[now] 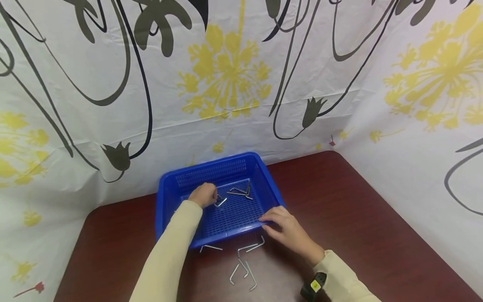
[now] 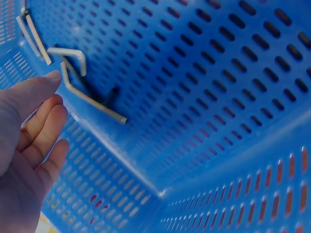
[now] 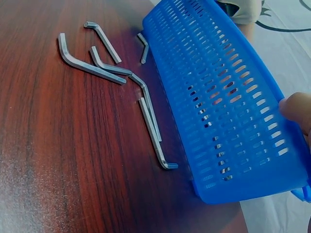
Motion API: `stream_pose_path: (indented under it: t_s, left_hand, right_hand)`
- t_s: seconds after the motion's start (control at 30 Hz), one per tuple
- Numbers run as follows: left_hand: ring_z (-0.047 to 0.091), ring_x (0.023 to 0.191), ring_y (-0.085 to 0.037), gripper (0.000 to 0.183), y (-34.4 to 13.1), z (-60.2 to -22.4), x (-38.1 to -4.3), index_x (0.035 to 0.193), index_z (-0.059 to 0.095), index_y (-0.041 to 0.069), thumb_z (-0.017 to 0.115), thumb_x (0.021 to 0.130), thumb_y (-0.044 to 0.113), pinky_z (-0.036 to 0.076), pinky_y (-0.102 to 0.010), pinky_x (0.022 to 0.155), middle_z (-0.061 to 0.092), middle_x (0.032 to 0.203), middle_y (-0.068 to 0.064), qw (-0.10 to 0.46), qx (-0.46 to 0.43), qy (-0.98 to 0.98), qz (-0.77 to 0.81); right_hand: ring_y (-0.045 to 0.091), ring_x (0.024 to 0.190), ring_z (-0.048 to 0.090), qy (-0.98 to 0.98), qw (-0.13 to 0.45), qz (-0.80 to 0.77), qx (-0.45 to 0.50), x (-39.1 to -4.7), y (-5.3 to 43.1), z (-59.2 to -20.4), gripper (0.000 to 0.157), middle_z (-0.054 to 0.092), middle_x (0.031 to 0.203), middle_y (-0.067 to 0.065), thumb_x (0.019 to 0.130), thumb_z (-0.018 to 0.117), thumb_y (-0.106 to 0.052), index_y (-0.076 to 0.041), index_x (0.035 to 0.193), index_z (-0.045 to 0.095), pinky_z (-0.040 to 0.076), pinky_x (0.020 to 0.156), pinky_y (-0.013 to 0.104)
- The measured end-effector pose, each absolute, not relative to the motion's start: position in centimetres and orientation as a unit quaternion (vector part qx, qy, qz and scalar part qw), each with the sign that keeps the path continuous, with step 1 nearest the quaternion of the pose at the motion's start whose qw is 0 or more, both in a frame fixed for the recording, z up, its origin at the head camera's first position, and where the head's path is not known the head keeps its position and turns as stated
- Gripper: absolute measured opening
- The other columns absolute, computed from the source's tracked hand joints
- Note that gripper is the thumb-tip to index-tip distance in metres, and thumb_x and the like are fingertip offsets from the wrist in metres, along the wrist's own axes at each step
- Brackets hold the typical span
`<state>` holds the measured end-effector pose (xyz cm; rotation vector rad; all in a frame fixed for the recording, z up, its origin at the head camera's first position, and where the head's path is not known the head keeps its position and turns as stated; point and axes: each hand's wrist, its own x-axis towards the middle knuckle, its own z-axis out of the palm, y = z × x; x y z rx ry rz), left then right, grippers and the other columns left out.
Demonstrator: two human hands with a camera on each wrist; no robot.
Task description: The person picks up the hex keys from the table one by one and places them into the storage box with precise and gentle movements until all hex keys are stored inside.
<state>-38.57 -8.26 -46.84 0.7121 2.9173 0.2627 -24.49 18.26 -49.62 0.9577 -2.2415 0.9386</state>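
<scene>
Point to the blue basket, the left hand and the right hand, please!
Blue basket [image 1: 237, 231]: head view, near rim.
Left hand [image 1: 203, 195]: head view, back of hand.
Right hand [image 1: 289, 230]: head view, back of hand.

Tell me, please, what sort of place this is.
Probably an indoor work corner: a dark red table, flower-printed sheets behind and beside it, and a blue basket with bent metal rods lying in and near it.

L-shaped metal hex keys [image 2: 97, 104] lie in the blue basket [image 1: 235, 214] (more keys [image 3: 92, 68] just outside).
</scene>
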Motion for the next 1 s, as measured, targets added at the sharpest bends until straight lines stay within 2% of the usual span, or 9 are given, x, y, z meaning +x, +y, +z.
stream_pose_path:
  t_s: [0.23,0.43,0.53,0.67,1.0]
  left_hand:
    - [0.057,0.067,-0.013,0.009,-8.6,-45.4,-38.5,0.072,0.066,0.010,0.073,0.078,0.008,0.050,-0.032,0.064,0.062,0.074,0.001,0.040,0.249,0.963,0.094]
    - [0.058,0.069,-0.014,0.007,-8.9,-44.2,-38.1,0.074,0.067,0.010,0.072,0.078,0.009,0.050,-0.032,0.065,0.063,0.076,0.000,0.031,0.255,0.962,0.090]
    - [0.059,0.073,-0.015,0.005,-9.0,-43.5,-37.8,0.077,0.068,0.009,0.072,0.079,0.008,0.051,-0.032,0.067,0.064,0.079,-0.001,0.029,0.258,0.962,0.088]
    - [0.061,0.078,-0.017,0.003,-9.3,-42.5,-37.1,0.081,0.069,0.007,0.072,0.079,0.007,0.051,-0.032,0.071,0.065,0.083,-0.003,0.028,0.266,0.960,0.082]
    - [0.061,0.080,-0.018,0.007,-11.3,-40.6,-34.2,0.088,0.069,0.006,0.070,0.083,0.011,0.051,-0.033,0.071,0.065,0.087,-0.004,0.027,0.255,0.963,0.085]
  right_hand:
    - [0.015,0.087,0.054,-0.843,0.218,0.333,0.361,-24.7,18.4,-48.5,0.018,0.063,0.089,-0.003,0.075,0.074,-0.006,-0.007,0.092,0.070,0.048,0.074,0.030]
    - [0.014,0.086,0.056,-0.884,0.103,0.287,0.355,-25.1,18.4,-45.9,0.014,0.062,0.088,-0.003,0.079,0.072,-0.010,-0.007,0.092,0.071,0.049,0.075,0.031]
    - [0.015,0.088,0.057,-0.899,0.065,0.251,0.354,-25.3,18.2,-44.7,0.014,0.063,0.089,-0.002,0.080,0.072,-0.013,-0.008,0.093,0.070,0.049,0.078,0.032]
    - [0.015,0.088,0.056,-0.905,0.068,0.219,0.358,-25.0,17.9,-43.3,0.016,0.063,0.089,-0.001,0.080,0.072,-0.015,-0.007,0.094,0.070,0.049,0.078,0.032]
    - [0.012,0.085,0.055,-0.878,0.151,0.222,0.396,-22.6,17.3,-42.4,0.017,0.063,0.089,-0.003,0.079,0.073,-0.014,-0.008,0.095,0.070,0.049,0.073,0.027]
